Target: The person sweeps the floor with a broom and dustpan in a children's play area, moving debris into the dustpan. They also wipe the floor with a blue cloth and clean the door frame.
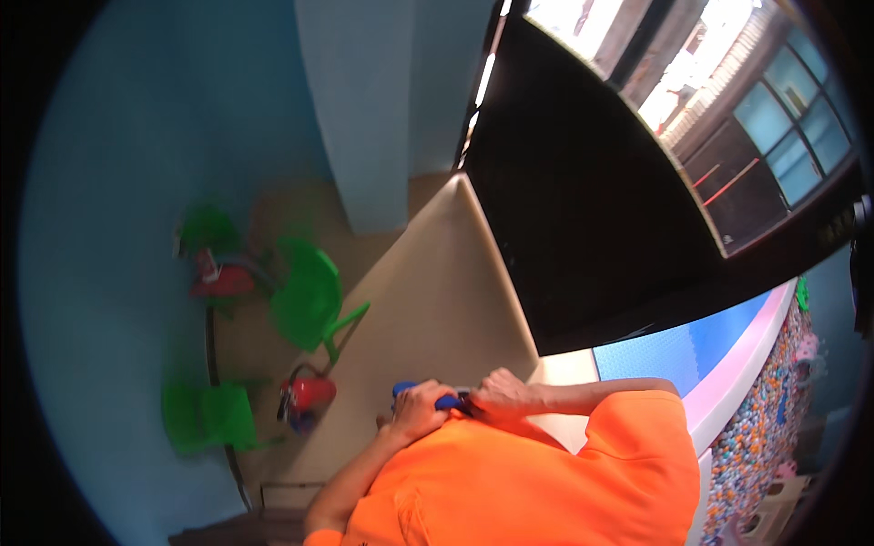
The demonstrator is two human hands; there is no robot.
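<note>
Close against my orange shirt, my left hand (419, 411) is closed round a blue object (447, 401) with a dark end. Its kind is hidden by my fingers. Blue shows on both sides of that hand. My right hand (501, 395) is closed at the dark end, its fingers pressed together with the wrist bent inward. Both hands are over the near part of a beige tabletop-like surface (428, 282).
A dark door-like panel (583, 191) with glass stands ahead right. Green chairs (308, 291) and a red fire extinguisher (311, 393) are on the left. A pink-and-white rim (742, 364) borders a ball pit (756, 437) at right. Blue walls (118, 227) close the left side.
</note>
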